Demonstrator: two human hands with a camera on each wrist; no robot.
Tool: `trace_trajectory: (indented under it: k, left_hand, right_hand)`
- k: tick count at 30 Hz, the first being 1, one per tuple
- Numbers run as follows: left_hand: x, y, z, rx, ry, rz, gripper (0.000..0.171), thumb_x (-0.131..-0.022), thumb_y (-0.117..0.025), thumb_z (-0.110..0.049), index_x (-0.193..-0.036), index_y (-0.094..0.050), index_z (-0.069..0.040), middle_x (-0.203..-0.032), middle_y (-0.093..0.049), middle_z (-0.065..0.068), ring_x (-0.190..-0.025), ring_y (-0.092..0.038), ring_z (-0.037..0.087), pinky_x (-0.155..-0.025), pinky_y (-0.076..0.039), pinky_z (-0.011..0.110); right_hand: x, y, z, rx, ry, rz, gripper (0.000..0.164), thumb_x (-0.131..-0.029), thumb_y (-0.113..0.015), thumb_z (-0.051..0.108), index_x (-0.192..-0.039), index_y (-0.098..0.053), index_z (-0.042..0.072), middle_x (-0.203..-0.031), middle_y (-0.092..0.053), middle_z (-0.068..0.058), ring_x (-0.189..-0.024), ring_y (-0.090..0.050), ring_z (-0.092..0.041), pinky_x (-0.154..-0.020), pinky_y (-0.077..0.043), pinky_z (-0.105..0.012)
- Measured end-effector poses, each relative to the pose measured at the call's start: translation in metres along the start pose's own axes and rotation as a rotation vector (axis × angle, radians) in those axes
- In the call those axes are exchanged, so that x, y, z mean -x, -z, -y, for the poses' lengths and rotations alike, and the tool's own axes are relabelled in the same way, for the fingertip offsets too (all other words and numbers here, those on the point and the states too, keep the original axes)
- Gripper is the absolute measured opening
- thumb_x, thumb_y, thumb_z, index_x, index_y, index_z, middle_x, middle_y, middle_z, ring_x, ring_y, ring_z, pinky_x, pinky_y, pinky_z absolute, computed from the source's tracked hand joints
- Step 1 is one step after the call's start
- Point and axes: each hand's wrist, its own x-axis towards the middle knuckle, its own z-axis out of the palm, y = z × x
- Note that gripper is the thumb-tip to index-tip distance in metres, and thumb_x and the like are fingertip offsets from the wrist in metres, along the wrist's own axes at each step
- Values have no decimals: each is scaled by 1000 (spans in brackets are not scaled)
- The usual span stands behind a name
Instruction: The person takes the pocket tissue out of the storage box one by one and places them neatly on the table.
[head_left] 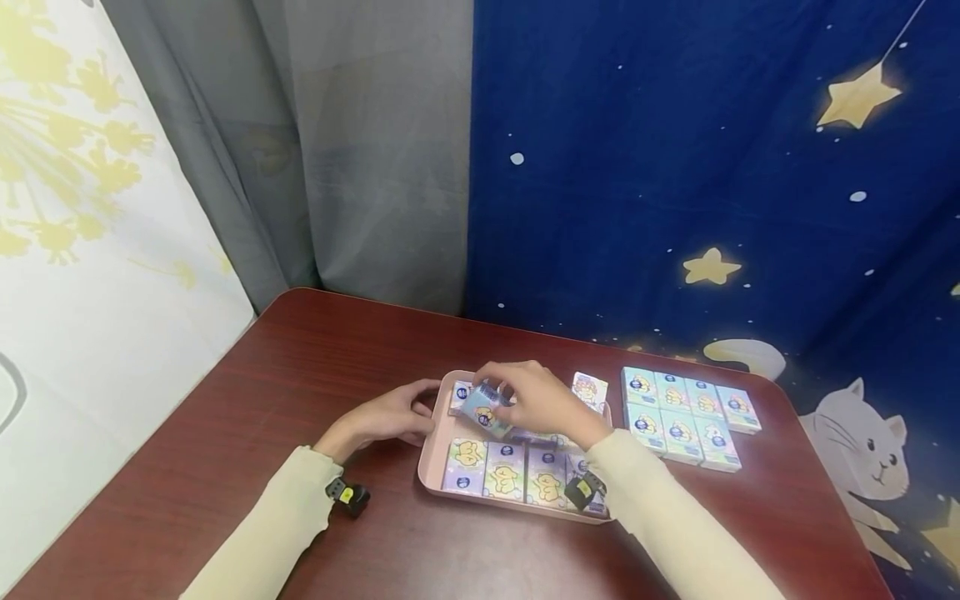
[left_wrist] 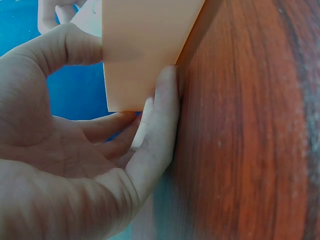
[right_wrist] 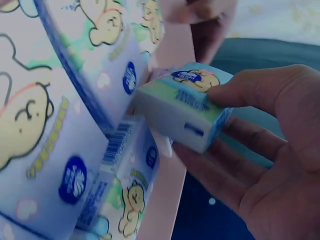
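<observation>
In my right hand point(head_left: 536, 400) I pinch a light blue pocket tissue pack point(head_left: 486, 411), tilted above the far left part of the pink tray point(head_left: 432, 471). The right wrist view shows the thumb on top of this pack point(right_wrist: 185, 100) and fingers beneath it. My left hand point(head_left: 393, 414) holds the tray's left end, thumb at the rim and fingers along the lower side point(left_wrist: 142, 62). Purple tissue packs point(head_left: 504, 472) stand in a row along the tray's near side. Another pack point(head_left: 461, 395) lies in the far left corner. My right hand and forearm hide part of the tray.
Right of the tray, light blue tissue packs point(head_left: 678, 417) lie in two rows on the dark red wooden table point(head_left: 345, 350). A pinkish pack point(head_left: 589, 390) is at the tray's far right. Grey and blue curtains point(head_left: 637, 167) hang behind the table.
</observation>
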Motion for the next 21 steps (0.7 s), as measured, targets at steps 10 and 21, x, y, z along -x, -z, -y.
trace_trajectory:
  k: [10,21]
  left_hand:
    - [0,0,3,5,-9,-16,89,-89,-68,4,-167,-28,8,-106,-68,21,-95,-71,25,-86,-67,47]
    - [-1,-1,1,19,-1,-9,89,-88,-68,5,-167,-27,8,-106,-67,22,-95,-72,26,-87,-67,48]
  right_hand:
    - [16,12,-15,-200,-104,-55,50,-88,-90,11,-135,-75,17,-115,-77,5,-102,-71,-17,-94,-62,-40]
    - [41,23,-26,-436,-275,-92,48,-92,-88,13,-138,-73,16,-118,-76,-2,-111,-73,-24,-98,-63,-46]
